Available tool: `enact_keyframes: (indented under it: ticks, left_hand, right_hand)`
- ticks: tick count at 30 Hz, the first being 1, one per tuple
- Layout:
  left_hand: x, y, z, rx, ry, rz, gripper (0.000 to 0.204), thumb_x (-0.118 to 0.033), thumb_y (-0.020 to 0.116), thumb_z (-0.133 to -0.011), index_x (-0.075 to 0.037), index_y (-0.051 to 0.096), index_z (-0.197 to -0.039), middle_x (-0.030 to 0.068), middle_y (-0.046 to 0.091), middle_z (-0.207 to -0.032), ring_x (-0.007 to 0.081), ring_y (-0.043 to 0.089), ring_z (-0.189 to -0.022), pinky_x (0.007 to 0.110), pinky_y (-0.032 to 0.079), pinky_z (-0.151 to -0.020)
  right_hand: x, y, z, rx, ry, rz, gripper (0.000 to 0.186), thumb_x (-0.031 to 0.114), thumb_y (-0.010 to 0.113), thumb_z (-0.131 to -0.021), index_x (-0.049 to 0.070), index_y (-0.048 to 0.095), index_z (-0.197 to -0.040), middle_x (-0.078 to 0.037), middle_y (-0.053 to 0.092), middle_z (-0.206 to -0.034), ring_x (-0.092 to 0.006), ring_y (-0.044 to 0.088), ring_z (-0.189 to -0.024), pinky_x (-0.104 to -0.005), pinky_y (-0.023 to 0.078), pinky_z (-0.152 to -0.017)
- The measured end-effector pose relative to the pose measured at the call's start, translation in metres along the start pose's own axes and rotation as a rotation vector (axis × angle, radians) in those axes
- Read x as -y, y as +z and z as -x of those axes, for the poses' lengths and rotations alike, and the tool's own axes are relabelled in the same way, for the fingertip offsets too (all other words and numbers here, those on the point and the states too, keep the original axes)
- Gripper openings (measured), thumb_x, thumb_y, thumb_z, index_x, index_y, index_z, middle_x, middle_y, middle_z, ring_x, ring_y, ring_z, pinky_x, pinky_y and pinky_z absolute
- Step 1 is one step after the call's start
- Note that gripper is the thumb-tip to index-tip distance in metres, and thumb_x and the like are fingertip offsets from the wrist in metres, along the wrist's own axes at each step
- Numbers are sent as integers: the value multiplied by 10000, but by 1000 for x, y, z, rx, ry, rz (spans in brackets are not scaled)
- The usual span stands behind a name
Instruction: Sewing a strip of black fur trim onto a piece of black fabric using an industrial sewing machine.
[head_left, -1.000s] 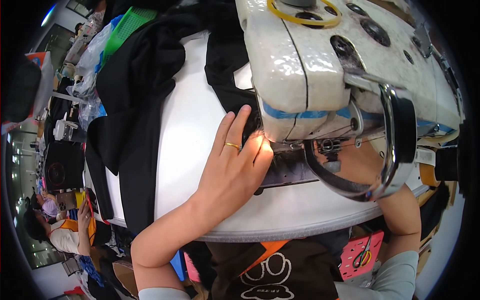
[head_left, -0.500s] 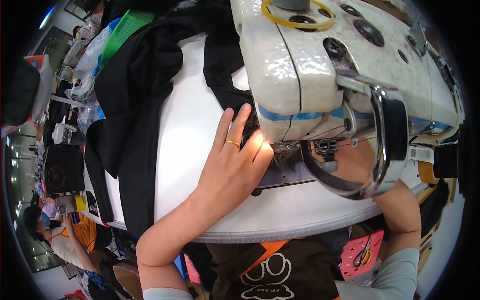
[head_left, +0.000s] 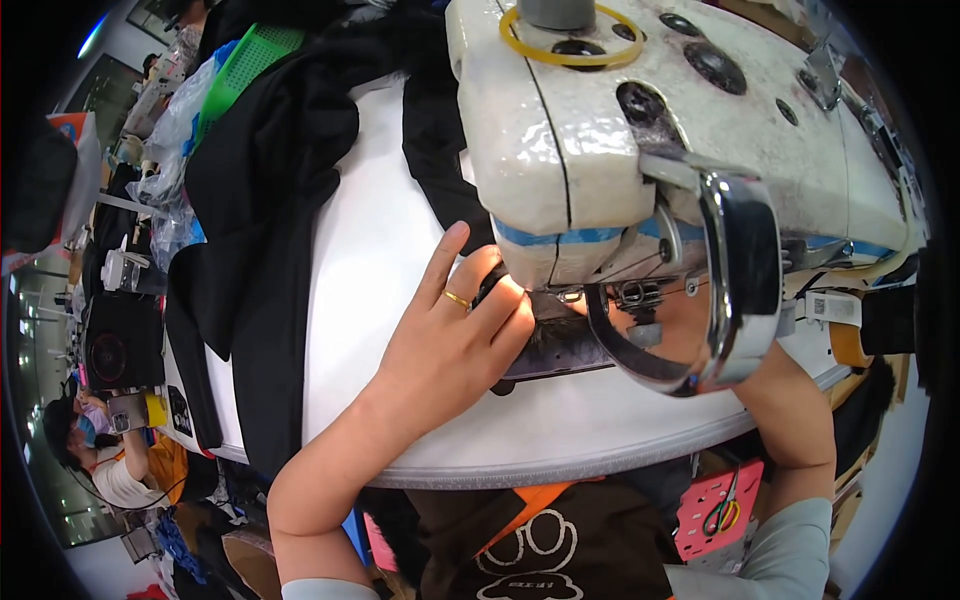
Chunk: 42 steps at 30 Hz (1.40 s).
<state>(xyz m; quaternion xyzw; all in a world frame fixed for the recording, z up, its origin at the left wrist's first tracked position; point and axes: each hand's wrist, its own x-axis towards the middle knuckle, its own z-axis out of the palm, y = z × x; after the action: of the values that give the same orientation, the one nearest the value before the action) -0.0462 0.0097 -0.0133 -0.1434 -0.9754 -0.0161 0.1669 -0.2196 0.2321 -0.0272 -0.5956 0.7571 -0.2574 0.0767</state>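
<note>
My left hand (head_left: 455, 335), a gold ring on one finger, is at the left side of the white sewing machine (head_left: 560, 170). Its fingers are bent and closed on black fabric (head_left: 440, 150), a bit of which shows between them; the index fingertip is brightly lit under the machine head. Dark furry material (head_left: 556, 338) lies by the fingertips on the machine's bed plate. My right hand (head_left: 690, 318) reaches in from the right, seen in part through the chrome loop (head_left: 740, 280) at the machine's front. Its fingers are hidden.
A long black garment piece (head_left: 265, 200) drapes over the white table (head_left: 370, 300) at left. Behind it stands a green basket (head_left: 250, 65) beside clear plastic bags. Scissors (head_left: 722, 505) lie on a pink board below the table's edge. A co-worker (head_left: 100, 440) sits at far left.
My left hand's ring and middle fingers have bent in from a more stretched pose and now curl toward the fabric. The whole view has shifted, with the machine appearing slightly further left.
</note>
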Motion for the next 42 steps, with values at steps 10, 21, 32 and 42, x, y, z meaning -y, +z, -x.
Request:
enact_keyframes:
  ticks: [10, 21, 32, 42]
  left_hand:
    - [-1, -3, 0, -55, -11, -23, 166, -84, 675, -799, -40, 660, -958, 85, 601, -994, 299, 597, -1055, 487, 484, -1019]
    - [-2, -2, 3, -26, -39, 17, 188, -81, 671, -805, -40, 638, -986, 112, 617, -1079, 365, 568, -1218, 561, 411, -1126]
    - [-2, -2, 1, 54, -71, 83, 148, -78, 677, -829, -45, 602, -953, 147, 625, -1172, 451, 498, -1355, 609, 301, -1211]
    - [-8, 0, 2, 39, -65, 49, 170, -70, 683, -819, -27, 615, -968, 142, 628, -1117, 442, 536, -1312, 705, 283, -1181]
  right_hand:
    - [3, -4, -1, 52, -42, -7, 276, 132, 679, -799, 128, 732, -1070, -91, 735, -959, -305, 699, -879, -426, 555, -772]
    - [-5, 2, 2, 87, -1, -69, 188, 163, 696, -816, 97, 716, -990, -119, 733, -929, -331, 704, -813, -426, 558, -720]
    - [3, 6, -2, 44, 133, -219, 179, 116, 666, -790, 86, 716, -960, -120, 721, -904, -334, 701, -776, -432, 556, -687]
    - [17, -9, -9, -57, -74, -100, 276, 121, 653, -795, 115, 714, -1064, -102, 706, -973, -332, 686, -856, -455, 549, -715]
